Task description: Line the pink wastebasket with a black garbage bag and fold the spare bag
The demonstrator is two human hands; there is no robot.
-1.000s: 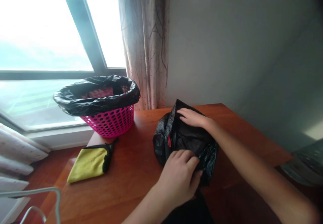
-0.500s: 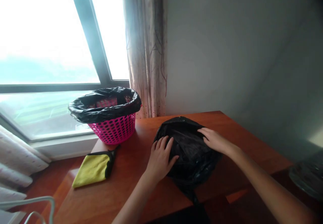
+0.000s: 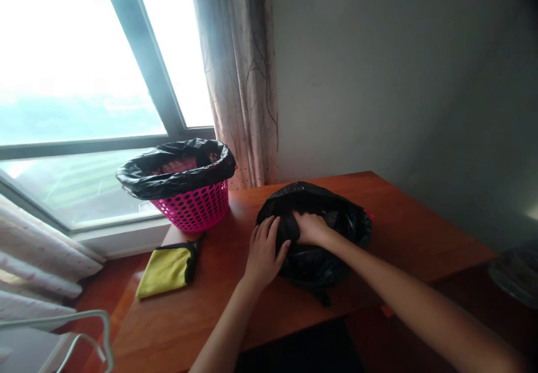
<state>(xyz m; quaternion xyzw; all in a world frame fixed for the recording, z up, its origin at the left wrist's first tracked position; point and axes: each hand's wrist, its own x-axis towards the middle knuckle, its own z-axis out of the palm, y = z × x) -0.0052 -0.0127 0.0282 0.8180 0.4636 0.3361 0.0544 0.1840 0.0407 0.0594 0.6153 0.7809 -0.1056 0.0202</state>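
Observation:
A black garbage bag (image 3: pixel 323 275) lies over a round container on the table, its mouth facing up toward me. At the left rim, my left hand (image 3: pixel 265 247) holds the bag's edge, fingers bent over it and thumb toward the inside. My right hand (image 3: pixel 313 228) reaches into the opening and touches the bag's inner left side; its fingertips are hidden behind black plastic. A small red bit (image 3: pixel 370 216) shows at the right rim. What the bag covers is otherwise hidden.
A pink perforated basket (image 3: pixel 197 210) with a black bag liner (image 3: pixel 147 185) folded over its rim stands at the back left. Before it lies a folded yellow cloth (image 3: pixel 163 272) with black edging. The wooden table (image 3: pixel 403 233) borders a wall. A pale metal frame (image 3: pixel 54 322) stands lower left.
My right hand has moved from the bag's right rim down and left into its opening. The left hand stays at the left rim. The view has shifted slightly.

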